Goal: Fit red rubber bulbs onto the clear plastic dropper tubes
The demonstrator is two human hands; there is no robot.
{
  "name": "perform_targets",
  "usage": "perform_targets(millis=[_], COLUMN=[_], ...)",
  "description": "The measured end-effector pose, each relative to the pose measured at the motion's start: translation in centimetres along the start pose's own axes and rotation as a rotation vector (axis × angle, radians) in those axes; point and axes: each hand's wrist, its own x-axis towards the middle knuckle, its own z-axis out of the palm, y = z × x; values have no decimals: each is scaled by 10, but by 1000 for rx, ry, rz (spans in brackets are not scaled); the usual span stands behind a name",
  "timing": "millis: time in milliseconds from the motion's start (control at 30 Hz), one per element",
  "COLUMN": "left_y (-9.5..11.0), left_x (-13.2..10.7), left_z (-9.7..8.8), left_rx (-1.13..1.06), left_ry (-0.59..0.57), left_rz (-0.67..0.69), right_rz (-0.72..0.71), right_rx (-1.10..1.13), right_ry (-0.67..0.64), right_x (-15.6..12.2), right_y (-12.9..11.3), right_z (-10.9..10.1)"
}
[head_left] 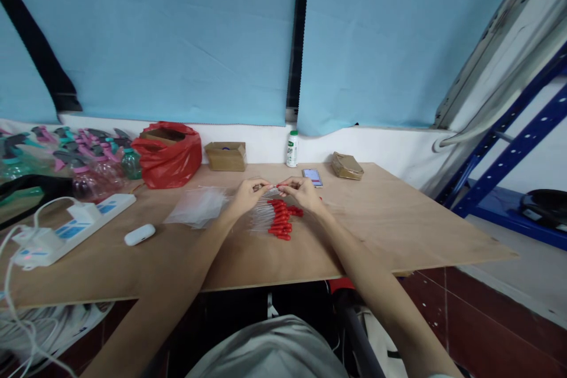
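My left hand (pixel 248 195) and my right hand (pixel 303 192) meet above the middle of the wooden table, both with fingers pinched. Between their fingertips is a small tool with a red handle (pixel 279 186) at the right hand's side and a thin pale shaft towards the left; its exact kind is too small to make out. Just below the hands lies a pile of similar red-handled tools (pixel 280 225), with thin shafts pointing left. Near my left forearm lies a stack of clear plastic bags (pixel 195 207).
A phone (pixel 312 177), a white bottle (pixel 292 149), a brown packet (pixel 347 165), a cardboard box (pixel 225 156) and a red bag (pixel 175 159) stand along the back. Leftward are spray bottles (pixel 100 171), a power strip (pixel 84 227) and a white case (pixel 140 234).
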Motion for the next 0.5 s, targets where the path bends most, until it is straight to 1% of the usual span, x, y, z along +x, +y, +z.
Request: perform_targets(millis=[133, 300, 500], left_y=[1, 1, 1], left_x=[1, 2, 2], left_z=[0, -2, -3], left_rx=[-8, -65, -115], left_ry=[31, -15, -19], left_rz=[-5, -14, -31], right_rz=[-44, -51, -74], right_rx=[10, -23, -84], right_ry=[10, 1, 2], right_x=[0, -2, -2], right_y=[-7, -11, -9], right_z=[0, 2, 1])
